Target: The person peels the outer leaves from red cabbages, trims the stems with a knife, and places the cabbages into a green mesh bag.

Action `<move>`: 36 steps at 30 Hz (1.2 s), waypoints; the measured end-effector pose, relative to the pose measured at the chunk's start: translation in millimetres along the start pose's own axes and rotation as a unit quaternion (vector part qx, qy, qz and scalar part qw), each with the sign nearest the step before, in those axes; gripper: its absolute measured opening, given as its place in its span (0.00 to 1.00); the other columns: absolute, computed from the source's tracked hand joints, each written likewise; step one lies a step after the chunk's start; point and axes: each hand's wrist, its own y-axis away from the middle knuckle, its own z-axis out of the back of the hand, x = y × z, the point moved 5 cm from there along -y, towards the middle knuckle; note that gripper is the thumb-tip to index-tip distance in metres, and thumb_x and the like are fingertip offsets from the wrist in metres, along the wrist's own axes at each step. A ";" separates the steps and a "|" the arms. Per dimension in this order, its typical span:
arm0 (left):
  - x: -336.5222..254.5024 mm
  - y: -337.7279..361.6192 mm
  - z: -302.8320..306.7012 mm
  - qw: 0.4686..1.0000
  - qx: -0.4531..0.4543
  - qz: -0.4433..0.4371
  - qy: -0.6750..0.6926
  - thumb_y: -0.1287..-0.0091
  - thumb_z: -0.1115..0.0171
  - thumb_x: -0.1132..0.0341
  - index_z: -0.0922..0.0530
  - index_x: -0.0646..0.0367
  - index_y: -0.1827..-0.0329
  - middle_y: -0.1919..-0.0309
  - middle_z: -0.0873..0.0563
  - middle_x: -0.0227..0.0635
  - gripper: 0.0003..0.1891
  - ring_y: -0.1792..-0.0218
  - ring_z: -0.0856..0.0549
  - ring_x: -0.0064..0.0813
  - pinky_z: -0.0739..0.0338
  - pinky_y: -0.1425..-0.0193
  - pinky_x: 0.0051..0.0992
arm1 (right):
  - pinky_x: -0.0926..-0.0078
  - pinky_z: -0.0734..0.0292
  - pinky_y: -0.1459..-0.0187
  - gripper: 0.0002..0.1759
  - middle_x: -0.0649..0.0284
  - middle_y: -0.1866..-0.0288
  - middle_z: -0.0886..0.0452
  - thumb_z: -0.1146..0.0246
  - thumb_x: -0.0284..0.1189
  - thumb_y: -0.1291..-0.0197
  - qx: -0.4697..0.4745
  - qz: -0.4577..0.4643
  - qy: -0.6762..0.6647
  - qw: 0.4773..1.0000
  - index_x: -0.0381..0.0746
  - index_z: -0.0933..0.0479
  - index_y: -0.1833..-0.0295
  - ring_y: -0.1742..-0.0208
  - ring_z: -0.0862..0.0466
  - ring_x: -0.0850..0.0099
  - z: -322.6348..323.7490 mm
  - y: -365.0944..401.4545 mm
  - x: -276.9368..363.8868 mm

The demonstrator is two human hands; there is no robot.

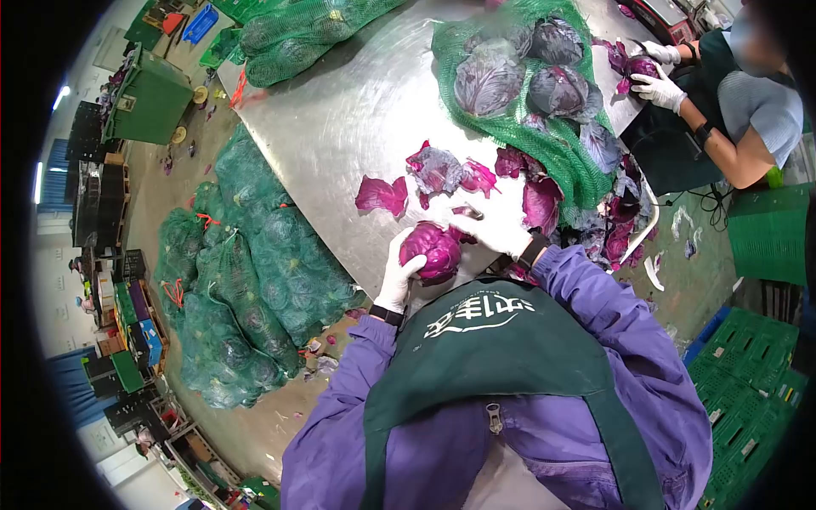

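A trimmed red cabbage (pixel 431 252) is at the table's near edge, in front of my apron. My left hand (pixel 397 274), in a white glove, is wrapped round its left side. On the other side, my gloved right hand (pixel 500 226) has its fingers bent close to the cabbage; a small dark thing shows at the fingertips, too small to name. Loose purple cabbage leaves (pixel 382 195) lie on the metal just beyond my hands. Past them, a green mesh sack (pixel 557 149) lies open with several whole red cabbages (pixel 488 83) in it.
The steel table (pixel 327 136) runs ahead of me. Full mesh sacks (pixel 255 280) crowd the floor at left; another sack (pixel 293 42) lies on the table's far left. A leaf pile (pixel 625 212) is at right. A co-worker's gloved hands (pixel 661 85) hold a cabbage. Green crates (pixel 748 365) stand lower right.
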 end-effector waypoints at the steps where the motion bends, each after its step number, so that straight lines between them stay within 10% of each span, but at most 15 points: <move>1: 1.2 -4.7 -1.9 0.999 0.028 -0.010 -0.035 0.44 0.27 0.63 0.36 0.57 0.29 0.39 0.25 0.39 0.39 0.38 0.26 0.32 0.30 0.34 0.32 | 0.64 0.27 0.44 0.26 0.56 0.47 0.18 0.31 0.44 0.42 0.102 -0.027 -0.052 0.993 0.47 0.22 0.40 0.45 0.22 0.56 -7.9 -1.3 10.5; 3: -4.5 -9.1 -4.8 0.998 0.046 -0.003 -0.048 0.44 0.27 0.63 0.35 0.58 0.29 0.38 0.26 0.39 0.39 0.38 0.26 0.32 0.31 0.33 0.31 | 0.63 0.27 0.45 0.30 0.58 0.53 0.17 0.31 0.46 0.42 0.123 0.006 -0.160 0.979 0.41 0.24 0.38 0.47 0.23 0.62 -20.3 -6.0 18.7; 5: -7.0 -8.5 -5.8 0.998 0.051 0.042 -0.022 0.44 0.27 0.64 0.35 0.58 0.30 0.38 0.26 0.39 0.39 0.37 0.26 0.33 0.32 0.31 0.33 | 0.65 0.26 0.46 0.27 0.61 0.60 0.16 0.31 0.46 0.41 0.256 -0.277 -0.213 0.901 0.38 0.22 0.44 0.51 0.23 0.67 -16.3 -6.2 -6.4; 6: -2.4 -12.0 -0.6 0.998 0.061 0.018 -0.012 0.44 0.28 0.65 0.34 0.58 0.30 0.38 0.25 0.39 0.38 0.37 0.25 0.33 0.31 0.31 0.32 | 0.64 0.26 0.50 0.16 0.63 0.63 0.16 0.32 0.40 0.41 0.166 -0.190 -0.284 0.925 0.39 0.18 0.56 0.56 0.21 0.67 -24.8 -16.3 -26.3; 7: -3.3 -10.1 -1.1 0.998 0.062 0.018 -0.014 0.44 0.28 0.65 0.34 0.58 0.30 0.38 0.25 0.39 0.38 0.37 0.25 0.33 0.31 0.31 0.32 | 0.58 0.30 0.48 0.11 0.61 0.65 0.17 0.34 0.37 0.41 0.009 -0.027 -0.022 0.999 0.39 0.18 0.65 0.60 0.21 0.65 -22.9 -22.9 -52.8; 9: -7.2 -7.3 -7.0 0.995 0.064 0.046 0.053 0.44 0.28 0.65 0.35 0.58 0.29 0.38 0.24 0.39 0.38 0.37 0.25 0.33 0.31 0.31 0.33 | 0.45 0.39 0.40 0.09 0.62 0.66 0.19 0.36 0.37 0.42 -0.097 -0.088 -0.079 0.988 0.45 0.16 0.63 0.57 0.22 0.63 -32.5 -29.7 -111.9; 13: -7.7 -10.1 -13.6 0.996 0.044 0.056 0.061 0.42 0.30 0.66 0.34 0.58 0.29 0.38 0.24 0.39 0.36 0.38 0.24 0.32 0.28 0.35 0.31 | 0.53 0.41 0.35 0.14 0.68 0.61 0.17 0.35 0.41 0.43 0.049 0.020 -0.095 0.994 0.52 0.16 0.52 0.53 0.23 0.65 6.4 7.7 -3.5; 14: -8.5 -13.2 -14.4 0.996 0.036 0.065 0.038 0.41 0.31 0.66 0.34 0.58 0.30 0.39 0.23 0.38 0.35 0.40 0.23 0.31 0.25 0.39 0.29 | 0.56 0.36 0.37 0.18 0.67 0.53 0.17 0.33 0.37 0.43 0.050 0.191 -0.119 0.973 0.51 0.18 0.46 0.50 0.23 0.67 1.0 7.6 15.6; 21: -3.8 -21.5 -5.7 0.996 0.038 0.077 0.006 0.37 0.32 0.66 0.32 0.56 0.30 0.43 0.21 0.35 0.31 0.54 0.19 0.23 0.22 0.56 0.21 | 0.71 0.27 0.48 0.09 0.63 0.58 0.25 0.32 0.28 0.44 0.046 0.165 -0.193 0.966 0.40 0.23 0.59 0.53 0.23 0.69 -12.0 22.6 7.9; 25: -1.6 -21.3 -9.4 0.996 0.041 0.056 0.061 0.37 0.32 0.64 0.31 0.53 0.30 0.43 0.20 0.35 0.31 0.53 0.19 0.23 0.22 0.55 0.23 | 0.73 0.24 0.62 0.08 0.66 0.66 0.23 0.33 0.31 0.39 0.190 0.094 -0.180 0.961 0.40 0.23 0.58 0.65 0.22 0.75 -9.6 30.2 -9.1; 27: -7.9 -16.3 -9.7 0.995 0.022 0.086 0.044 0.37 0.32 0.52 0.32 0.53 0.29 0.38 0.23 0.37 0.34 0.43 0.21 0.31 0.21 0.44 0.35 | 0.78 0.25 0.71 0.07 0.67 0.66 0.21 0.34 0.30 0.37 0.156 -0.144 -0.311 0.926 0.41 0.22 0.56 0.70 0.21 0.78 17.9 34.7 -33.9; 30: -5.6 12.2 -16.5 0.950 -0.105 0.273 0.110 0.38 0.43 0.30 0.39 0.52 0.26 0.34 0.29 0.45 0.45 0.40 0.23 0.47 0.21 0.43 0.49 | 0.81 0.23 0.70 0.13 0.64 0.60 0.18 0.37 0.26 0.37 -0.068 -0.246 -0.360 0.897 0.38 0.22 0.47 0.68 0.20 0.80 46.1 30.6 -97.8; 33: -3.8 6.0 -5.9 0.965 -0.210 0.038 -0.153 0.37 0.30 0.48 0.45 0.56 0.24 0.35 0.33 0.53 0.45 0.40 0.24 0.41 0.22 0.40 0.42 | 0.75 0.24 0.49 0.23 0.61 0.54 0.18 0.40 0.22 0.38 -0.131 -0.093 -0.259 0.952 0.37 0.26 0.36 0.52 0.20 0.74 32.5 27.6 -74.2; 34: -17.4 -2.0 -17.8 0.950 -0.137 -0.168 -0.223 0.36 0.29 0.58 0.48 0.60 0.25 0.37 0.33 0.53 0.44 0.42 0.23 0.37 0.23 0.38 0.37 | 0.73 0.23 0.49 0.23 0.59 0.52 0.18 0.41 0.22 0.39 -0.119 -0.012 -0.226 0.967 0.38 0.26 0.36 0.53 0.19 0.71 24.1 26.0 -51.5; 36: -23.1 -2.7 -43.0 0.910 -0.075 -0.230 -0.337 0.35 0.32 0.61 0.47 0.63 0.25 0.35 0.33 0.54 0.41 0.35 0.30 0.44 0.34 0.30 0.41 | 0.71 0.24 0.46 0.28 0.57 0.41 0.21 0.45 0.19 0.38 -0.063 0.035 -0.108 0.992 0.41 0.31 0.30 0.52 0.19 0.71 -9.1 25.0 -35.3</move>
